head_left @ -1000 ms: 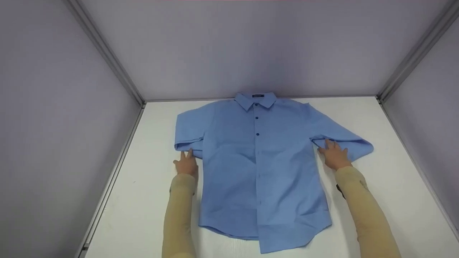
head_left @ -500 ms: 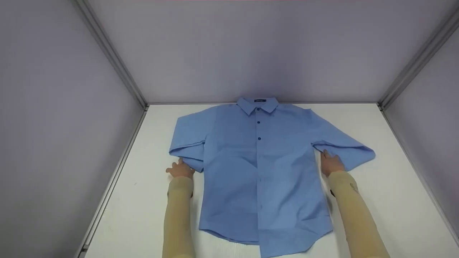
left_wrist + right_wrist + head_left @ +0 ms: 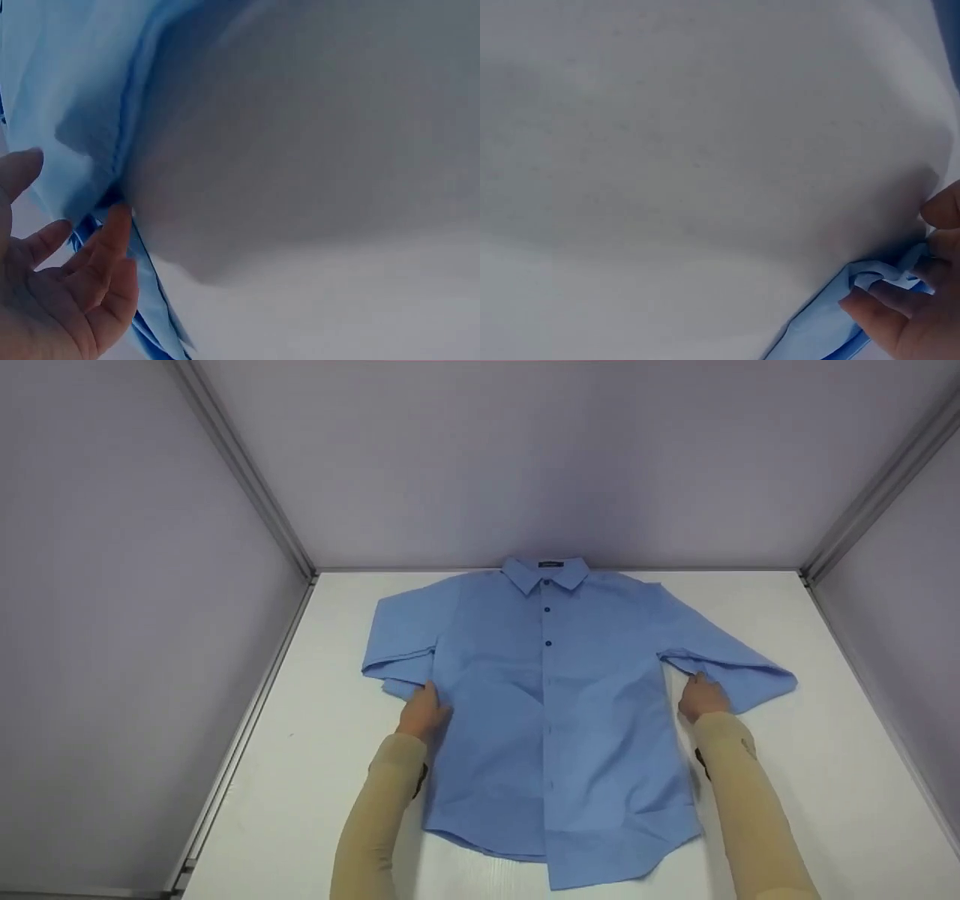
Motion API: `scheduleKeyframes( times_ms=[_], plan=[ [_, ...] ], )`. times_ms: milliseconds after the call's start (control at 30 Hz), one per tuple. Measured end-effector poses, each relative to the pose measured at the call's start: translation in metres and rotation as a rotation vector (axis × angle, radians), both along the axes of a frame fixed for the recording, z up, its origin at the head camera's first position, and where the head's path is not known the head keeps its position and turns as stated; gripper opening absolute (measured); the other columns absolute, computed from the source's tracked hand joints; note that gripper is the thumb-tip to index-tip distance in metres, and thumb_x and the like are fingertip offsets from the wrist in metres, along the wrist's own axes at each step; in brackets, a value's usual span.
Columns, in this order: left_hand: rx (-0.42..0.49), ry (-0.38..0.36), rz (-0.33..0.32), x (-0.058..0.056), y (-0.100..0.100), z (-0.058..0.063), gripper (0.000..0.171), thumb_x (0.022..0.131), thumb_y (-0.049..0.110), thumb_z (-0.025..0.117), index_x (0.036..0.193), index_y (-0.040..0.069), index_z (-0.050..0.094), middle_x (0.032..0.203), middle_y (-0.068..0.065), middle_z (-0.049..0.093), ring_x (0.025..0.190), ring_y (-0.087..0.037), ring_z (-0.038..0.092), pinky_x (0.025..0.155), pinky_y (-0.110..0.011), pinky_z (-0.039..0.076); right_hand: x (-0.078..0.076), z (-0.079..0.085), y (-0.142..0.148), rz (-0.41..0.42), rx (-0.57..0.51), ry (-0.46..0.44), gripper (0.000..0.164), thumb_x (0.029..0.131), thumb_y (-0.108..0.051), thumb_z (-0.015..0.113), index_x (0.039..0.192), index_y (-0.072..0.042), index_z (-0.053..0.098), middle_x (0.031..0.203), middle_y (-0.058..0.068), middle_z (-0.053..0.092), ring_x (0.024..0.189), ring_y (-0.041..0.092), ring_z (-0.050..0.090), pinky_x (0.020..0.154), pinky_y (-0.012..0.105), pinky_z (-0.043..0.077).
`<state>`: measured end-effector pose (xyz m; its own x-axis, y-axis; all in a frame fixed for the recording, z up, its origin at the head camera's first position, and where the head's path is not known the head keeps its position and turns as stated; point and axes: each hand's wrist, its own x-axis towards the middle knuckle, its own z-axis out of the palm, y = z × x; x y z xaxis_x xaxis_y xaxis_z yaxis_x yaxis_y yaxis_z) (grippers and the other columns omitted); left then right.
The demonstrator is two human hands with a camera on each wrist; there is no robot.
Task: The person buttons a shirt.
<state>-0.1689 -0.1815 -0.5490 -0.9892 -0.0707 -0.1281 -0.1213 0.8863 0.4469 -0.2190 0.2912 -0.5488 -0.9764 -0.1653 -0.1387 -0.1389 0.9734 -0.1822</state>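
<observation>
A blue short-sleeved shirt (image 3: pixel 487 735) lies front up on a white table, collar toward the back wall. Its dark buttons show near the top of the placket. At the left sleeve's lower edge, beside the shirt's side seam, is my left hand (image 3: pixel 422 712); its thumb is spread over the shirt body. In the left wrist view, the fingers (image 3: pixel 112 232) are loosely bent and touch the cloth's edge. My right hand (image 3: pixel 703 697) pinches the underside of the right sleeve (image 3: pixel 750 682) near the armpit. Bunched cloth (image 3: pixel 866 274) shows between its fingers in the right wrist view.
Grey panels enclose the white table (image 3: pixel 300 780) at the back (image 3: pixel 525 465) and both sides, with metal rails along the corners. The shirt's collar (image 3: pixel 546 575) lies close to the back panel. The front hem hangs lower on the right half.
My left hand has shifted right, from below the left sleeve onto the shirt's side. The right hand's spread fingers have drawn together on the sleeve's cloth. The left sleeve's lower layer has shifted.
</observation>
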Motion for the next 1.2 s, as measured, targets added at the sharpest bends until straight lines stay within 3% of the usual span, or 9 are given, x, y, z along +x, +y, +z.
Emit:
scheduleKeyframes(
  times_ms=[67,200,300,433,533,667,900,1033,1200],
  plan=[
    [0.070,-0.061,0.022,-0.001,0.002,-0.001,0.060,0.073,0.023,0.055,0.116,-0.007,0.028,0.106,-0.025,0.039,0.096,-0.035,0.038,0.078,-0.041,0.030,-0.003,0.002,0.004,0.024,-0.036,-0.012,0.038,0.074,-0.002,0.033,0.104,0.021,0.032,0.107,0.034,0.027,0.085,0.050,0.032,0.073,0.049,0.027],
    [0.153,-0.061,-0.021,0.002,-0.007,-0.011,0.053,0.073,0.017,0.052,0.114,-0.009,0.030,0.107,-0.022,0.040,0.097,-0.031,0.039,0.080,-0.038,0.029,-0.003,0.003,0.007,0.013,-0.199,0.023,0.033,0.077,-0.007,0.033,0.099,0.017,0.041,0.098,0.033,0.035,0.085,0.046,0.035,0.072,0.048,0.028],
    [0.217,-0.040,-0.114,-0.011,-0.026,-0.060,0.036,0.069,0.019,0.054,0.092,-0.007,0.042,0.082,-0.016,0.048,0.071,-0.025,0.048,0.061,-0.034,0.037,0.006,0.002,0.006,-0.034,-0.344,-0.038,0.036,0.083,-0.021,0.033,0.089,0.012,0.046,0.079,0.022,0.045,0.068,0.032,0.044,0.061,0.040,0.035],
    [0.272,-0.177,-0.051,-0.014,-0.030,-0.080,0.025,0.063,0.014,0.059,0.072,0.000,0.041,0.064,-0.008,0.041,0.053,-0.020,0.041,0.045,-0.033,0.033,0.025,0.002,0.000,-0.094,-0.513,-0.299,0.042,0.081,-0.035,0.037,0.082,0.006,0.044,0.060,0.010,0.047,0.045,0.014,0.038,0.044,0.029,0.035],
    [0.305,-0.233,-0.023,0.013,-0.019,-0.035,0.016,0.064,0.000,0.053,0.073,0.000,0.041,0.068,-0.010,0.043,0.057,-0.021,0.042,0.048,-0.032,0.036,0.037,0.002,-0.004,-0.077,-0.550,-0.378,0.031,0.078,-0.026,0.047,0.078,0.005,0.046,0.057,0.008,0.048,0.041,0.011,0.038,0.040,0.028,0.035],
    [0.348,-0.197,-0.065,0.031,-0.017,-0.010,0.012,0.066,-0.006,0.047,0.072,0.001,0.039,0.067,-0.009,0.041,0.056,-0.018,0.040,0.046,-0.027,0.034,0.045,0.000,-0.004,0.022,-0.483,-0.256,0.010,0.072,-0.007,0.047,0.065,0.001,0.049,0.052,0.004,0.046,0.043,0.012,0.040,0.040,0.026,0.034],
    [0.316,-0.136,-0.062,0.034,-0.019,-0.013,0.008,0.068,-0.003,0.044,0.067,0.004,0.039,0.062,-0.003,0.040,0.053,-0.015,0.039,0.045,-0.025,0.032,0.051,-0.007,-0.001,0.030,-0.414,-0.087,0.012,0.073,-0.003,0.040,0.062,-0.001,0.045,0.055,0.003,0.041,0.048,0.014,0.038,0.044,0.027,0.031],
    [0.323,-0.163,-0.044,0.040,-0.018,-0.012,0.006,0.068,0.003,0.046,0.069,0.003,0.040,0.063,-0.004,0.041,0.055,-0.016,0.040,0.046,-0.026,0.033,0.061,-0.008,0.000,-0.008,-0.428,-0.097,0.014,0.076,-0.011,0.043,0.071,0.002,0.045,0.059,0.005,0.043,0.051,0.015,0.040,0.046,0.027,0.033],
    [0.301,-0.261,-0.018,0.054,-0.018,-0.011,0.024,0.063,0.017,0.059,0.071,0.002,0.041,0.063,-0.005,0.042,0.055,-0.017,0.041,0.046,-0.027,0.034,0.078,-0.001,-0.005,-0.037,-0.383,-0.150,0.028,0.072,-0.025,0.054,0.073,0.000,0.041,0.060,0.005,0.042,0.052,0.016,0.040,0.047,0.028,0.032]
  ],
)
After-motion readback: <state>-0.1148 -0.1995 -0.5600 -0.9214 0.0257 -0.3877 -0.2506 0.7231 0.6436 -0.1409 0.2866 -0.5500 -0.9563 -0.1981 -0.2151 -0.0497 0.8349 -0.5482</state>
